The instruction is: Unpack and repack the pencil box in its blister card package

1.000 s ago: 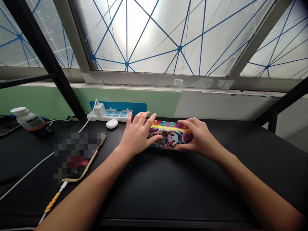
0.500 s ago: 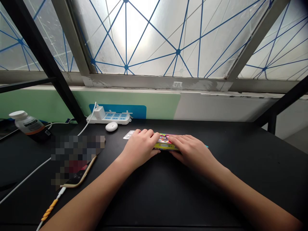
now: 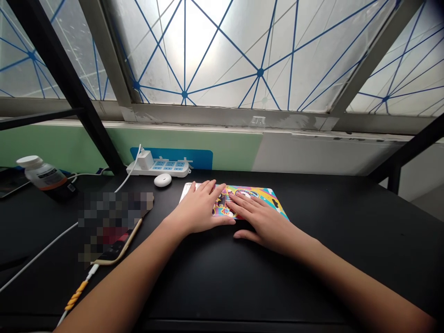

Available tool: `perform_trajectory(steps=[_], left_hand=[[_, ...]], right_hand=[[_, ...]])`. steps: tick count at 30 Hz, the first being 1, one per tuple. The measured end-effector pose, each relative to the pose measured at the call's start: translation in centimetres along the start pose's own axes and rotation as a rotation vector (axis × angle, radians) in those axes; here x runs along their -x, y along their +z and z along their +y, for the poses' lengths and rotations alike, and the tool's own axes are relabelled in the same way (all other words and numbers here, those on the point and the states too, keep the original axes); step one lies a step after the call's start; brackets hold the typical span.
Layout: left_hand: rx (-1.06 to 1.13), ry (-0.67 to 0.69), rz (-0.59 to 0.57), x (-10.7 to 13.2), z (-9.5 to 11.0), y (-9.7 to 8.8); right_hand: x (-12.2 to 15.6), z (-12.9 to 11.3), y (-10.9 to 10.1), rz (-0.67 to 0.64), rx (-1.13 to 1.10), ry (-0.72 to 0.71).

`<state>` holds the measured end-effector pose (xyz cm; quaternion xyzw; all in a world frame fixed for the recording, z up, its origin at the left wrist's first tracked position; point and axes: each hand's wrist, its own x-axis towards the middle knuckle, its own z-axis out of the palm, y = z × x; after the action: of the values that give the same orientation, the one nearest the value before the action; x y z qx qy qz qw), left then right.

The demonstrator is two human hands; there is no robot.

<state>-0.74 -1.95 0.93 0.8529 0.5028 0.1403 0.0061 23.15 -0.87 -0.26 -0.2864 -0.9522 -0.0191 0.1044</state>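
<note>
A flat, brightly coloured cartoon-printed package lies on the black desk, with pink, yellow and blue areas on its upper face. Across its left part rests my left hand, palm down, fingers spread and thumb along the near edge. My right hand lies over the right part, its fingers stretched out flat on the printed face and its thumb apart on the near side. Both hands cover portions of the print, so its full picture is hidden. Neither hand is wrapped around the package.
To the left, a phone with a blurred screen is plugged into a cable. Behind it are a white round-edged case, a power strip and a bottle. Black frame bars slant upward before the window.
The package, earlier showing a yellow side edge between my hands, now lies with its broad printed face visible. My fingers have loosened and flattened onto it. The view has shifted slightly.
</note>
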Motion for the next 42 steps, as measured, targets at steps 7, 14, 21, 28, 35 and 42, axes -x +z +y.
perform_trajectory(steps=[7, 14, 21, 28, 35, 42], left_hand=[[0.038, -0.052, -0.050, 0.0, -0.6, 0.4], [0.037, -0.074, -0.063, 0.1, -0.6, 0.2], [0.048, -0.105, -0.148, -0.1, -0.9, 0.1], [0.050, -0.025, -0.098, 0.0, -0.1, 0.0], [0.083, -0.083, -0.095, -0.5, 0.3, 0.9], [0.122, -0.094, -0.204, -0.7, -1.5, 0.5]], right_hand=[[0.2, 0.2, -1.3, -0.145, -0.091, 0.068], [1.8, 2.0, -2.6, -0.186, -0.145, 0.093], [7.1, 5.9, -4.3, -0.250, -0.091, 0.269], [3.8, 2.3, -2.7, -0.029, 0.048, 0.255], [-3.2, -0.3, 0.1, -0.077, 0.009, 0.151], [-0.1, 2.6, 0.4, -0.080, 0.026, 0.174]])
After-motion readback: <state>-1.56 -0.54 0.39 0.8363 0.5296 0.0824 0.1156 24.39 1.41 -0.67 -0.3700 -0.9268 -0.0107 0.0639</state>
